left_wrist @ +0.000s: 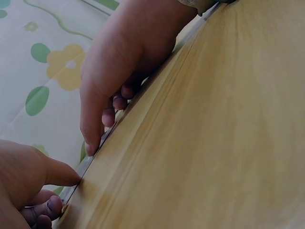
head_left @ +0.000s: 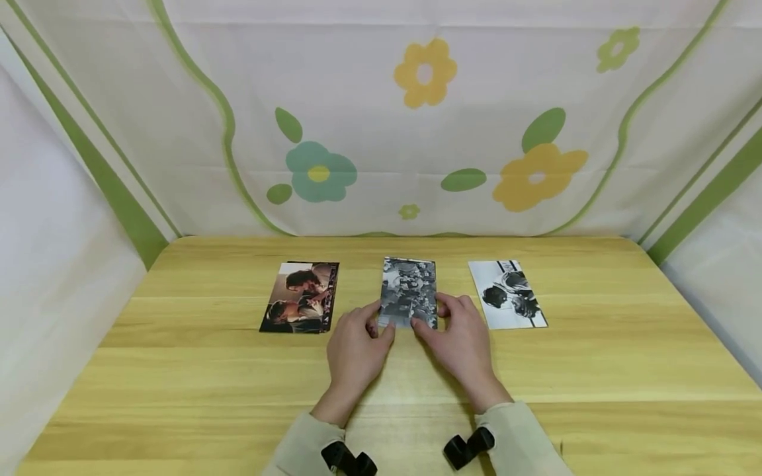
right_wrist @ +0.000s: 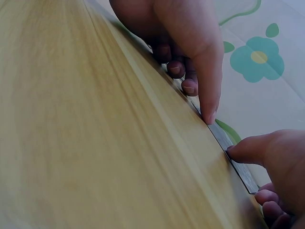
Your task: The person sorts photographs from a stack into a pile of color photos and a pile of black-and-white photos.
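Note:
Three prints lie in a row on the wooden table (head_left: 595,370). In the middle is a black-and-white photo (head_left: 408,284). My left hand (head_left: 376,324) pinches its near left corner, thumb on the near edge and forefinger along the side. My right hand (head_left: 433,320) does the same at the near right corner. The left wrist view shows my left hand (left_wrist: 33,183) low at the left, thumb tip against the photo's thin edge (left_wrist: 83,167), with the right hand (left_wrist: 124,62) above. In the right wrist view my right hand (right_wrist: 274,162) and left hand (right_wrist: 190,47) both touch that photo edge (right_wrist: 236,162).
A small stack of colour photos (head_left: 300,297) lies to the left of the middle print. A black-and-white photo with a white border (head_left: 507,294) lies to its right. A flowered cloth (head_left: 417,132) hangs behind the table and along both sides.

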The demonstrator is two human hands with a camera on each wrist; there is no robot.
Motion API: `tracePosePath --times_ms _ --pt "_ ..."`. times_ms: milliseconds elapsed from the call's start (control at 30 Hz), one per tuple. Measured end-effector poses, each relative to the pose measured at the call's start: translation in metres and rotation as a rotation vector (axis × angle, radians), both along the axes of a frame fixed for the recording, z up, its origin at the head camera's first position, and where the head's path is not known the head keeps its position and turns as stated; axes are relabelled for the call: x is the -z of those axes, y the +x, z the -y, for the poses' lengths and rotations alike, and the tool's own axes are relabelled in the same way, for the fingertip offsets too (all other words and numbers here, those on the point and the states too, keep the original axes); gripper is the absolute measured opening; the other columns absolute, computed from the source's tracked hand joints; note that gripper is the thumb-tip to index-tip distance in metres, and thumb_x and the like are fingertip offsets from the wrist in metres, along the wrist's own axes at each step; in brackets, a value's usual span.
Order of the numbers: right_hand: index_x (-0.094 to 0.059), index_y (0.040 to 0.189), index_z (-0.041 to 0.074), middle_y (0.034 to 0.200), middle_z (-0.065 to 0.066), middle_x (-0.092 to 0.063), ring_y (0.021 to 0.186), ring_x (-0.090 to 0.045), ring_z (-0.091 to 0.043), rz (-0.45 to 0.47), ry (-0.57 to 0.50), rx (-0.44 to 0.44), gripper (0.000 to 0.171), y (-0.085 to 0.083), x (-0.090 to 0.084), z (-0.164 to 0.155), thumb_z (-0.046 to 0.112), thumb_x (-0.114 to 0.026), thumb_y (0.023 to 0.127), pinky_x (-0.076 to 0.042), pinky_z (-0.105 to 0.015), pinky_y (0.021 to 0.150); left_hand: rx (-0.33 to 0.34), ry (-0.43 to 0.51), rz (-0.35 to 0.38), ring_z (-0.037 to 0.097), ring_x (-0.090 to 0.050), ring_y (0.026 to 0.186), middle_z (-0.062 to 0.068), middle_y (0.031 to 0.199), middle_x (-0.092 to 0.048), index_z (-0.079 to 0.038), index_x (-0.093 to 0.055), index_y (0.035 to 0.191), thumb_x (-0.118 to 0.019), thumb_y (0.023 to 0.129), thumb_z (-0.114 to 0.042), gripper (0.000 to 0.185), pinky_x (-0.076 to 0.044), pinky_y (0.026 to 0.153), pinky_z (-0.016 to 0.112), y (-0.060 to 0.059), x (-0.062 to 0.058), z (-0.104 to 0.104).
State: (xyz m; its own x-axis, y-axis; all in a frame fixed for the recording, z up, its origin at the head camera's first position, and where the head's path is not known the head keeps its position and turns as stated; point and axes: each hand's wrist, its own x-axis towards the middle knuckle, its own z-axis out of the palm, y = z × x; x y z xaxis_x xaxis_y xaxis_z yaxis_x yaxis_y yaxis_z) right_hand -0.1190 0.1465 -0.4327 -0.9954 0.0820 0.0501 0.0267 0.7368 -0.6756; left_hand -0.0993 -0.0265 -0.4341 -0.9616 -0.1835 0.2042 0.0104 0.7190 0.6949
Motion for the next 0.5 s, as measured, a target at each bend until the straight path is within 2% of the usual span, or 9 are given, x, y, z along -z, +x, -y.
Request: tracePosePath --times_ms 500 --pt "-0.064 0.146 0.004 0.111 -0.007 -0.064 0.089 -0.053 -0.019 -0.006 -0.006 -0.002 0.071 0.001 0.0009 -0.0015 0.039 -0.086 0.088 -0.043 -0.034 0.081 -0.001 0.048 0.001 0.011 -0.049 0.07 -0.006 0.068 -0.058 -0.013 -0.08 0.128 -0.087 0.086 -0.019 0.044 -0.037 0.062 0.027 0.0 -0.0001 0.0001"
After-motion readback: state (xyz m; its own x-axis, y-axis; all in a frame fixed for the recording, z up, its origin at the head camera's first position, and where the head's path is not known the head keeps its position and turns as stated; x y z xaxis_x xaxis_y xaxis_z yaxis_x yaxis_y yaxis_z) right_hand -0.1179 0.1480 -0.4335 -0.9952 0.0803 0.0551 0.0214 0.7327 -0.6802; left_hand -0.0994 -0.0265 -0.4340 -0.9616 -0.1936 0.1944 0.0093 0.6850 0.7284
